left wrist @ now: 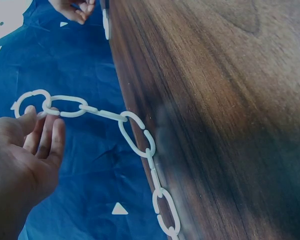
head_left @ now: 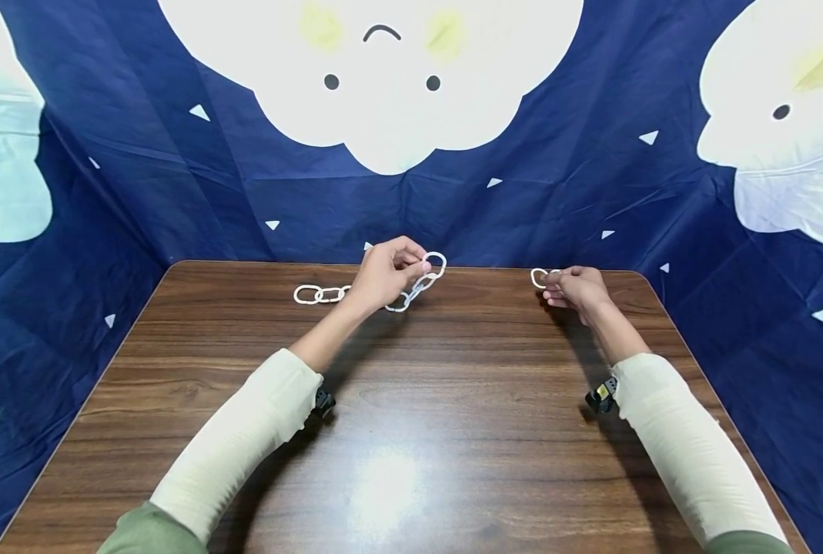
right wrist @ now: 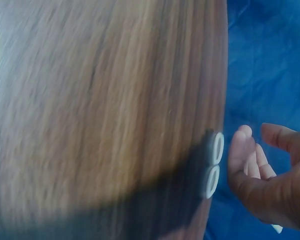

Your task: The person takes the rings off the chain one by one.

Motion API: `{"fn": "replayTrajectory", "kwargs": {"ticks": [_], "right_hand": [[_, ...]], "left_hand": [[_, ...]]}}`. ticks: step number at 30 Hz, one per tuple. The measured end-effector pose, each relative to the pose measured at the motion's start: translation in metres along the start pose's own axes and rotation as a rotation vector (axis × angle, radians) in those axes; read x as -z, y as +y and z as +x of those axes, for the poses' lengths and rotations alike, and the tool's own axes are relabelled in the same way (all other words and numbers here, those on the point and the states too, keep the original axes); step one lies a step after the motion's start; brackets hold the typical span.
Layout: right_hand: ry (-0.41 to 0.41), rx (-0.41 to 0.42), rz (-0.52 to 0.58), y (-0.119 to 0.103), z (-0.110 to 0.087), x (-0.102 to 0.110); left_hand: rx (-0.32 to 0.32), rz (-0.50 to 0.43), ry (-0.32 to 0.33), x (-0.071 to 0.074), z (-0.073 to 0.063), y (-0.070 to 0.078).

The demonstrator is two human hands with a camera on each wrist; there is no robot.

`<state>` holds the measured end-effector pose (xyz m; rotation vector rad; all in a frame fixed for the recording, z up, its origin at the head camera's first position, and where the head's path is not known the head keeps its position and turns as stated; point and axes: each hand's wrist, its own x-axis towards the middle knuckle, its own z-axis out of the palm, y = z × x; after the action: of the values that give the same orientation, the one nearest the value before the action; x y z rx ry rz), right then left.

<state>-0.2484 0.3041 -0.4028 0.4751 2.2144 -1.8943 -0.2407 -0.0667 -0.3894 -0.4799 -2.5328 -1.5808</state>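
My left hand point(head_left: 386, 275) pinches the end link of a white plastic chain point(left wrist: 110, 114) between thumb and fingertips. From that raised link the chain slopes down to the table, and its far end lies to the left, partly hidden behind the hand in the head view. At the back right, my right hand point(head_left: 579, 287) hovers over two loose white links point(right wrist: 220, 145) lying end to end by the table's back edge. Its thumb and fingers are spread apart in the right wrist view, with nothing between them.
The brown wood-grain table point(head_left: 453, 369) ends close behind both hands. Beyond it hangs a dark blue cloth point(head_left: 245, 192) printed with white clouds and small triangles, which also runs along both sides.
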Motion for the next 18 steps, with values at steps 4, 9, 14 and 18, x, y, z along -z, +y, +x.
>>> {"fn": "replayTrajectory", "kwargs": {"ticks": [4,9,14,18], "right_hand": [[-0.022,0.023,-0.041,-0.006,-0.004,-0.011],[-0.042,0.049,-0.085,-0.013,-0.007,-0.024],[-0.045,0.087,-0.136,-0.019,-0.012,-0.036],[-0.058,0.113,-0.134,-0.024,-0.014,-0.046]], "left_hand": [[-0.012,0.011,0.005,-0.001,0.0,0.0],[-0.022,0.01,0.01,0.0,0.0,0.001],[-0.032,-0.004,0.012,0.0,0.001,0.001],[-0.023,-0.004,0.011,0.0,0.001,0.002]]}}
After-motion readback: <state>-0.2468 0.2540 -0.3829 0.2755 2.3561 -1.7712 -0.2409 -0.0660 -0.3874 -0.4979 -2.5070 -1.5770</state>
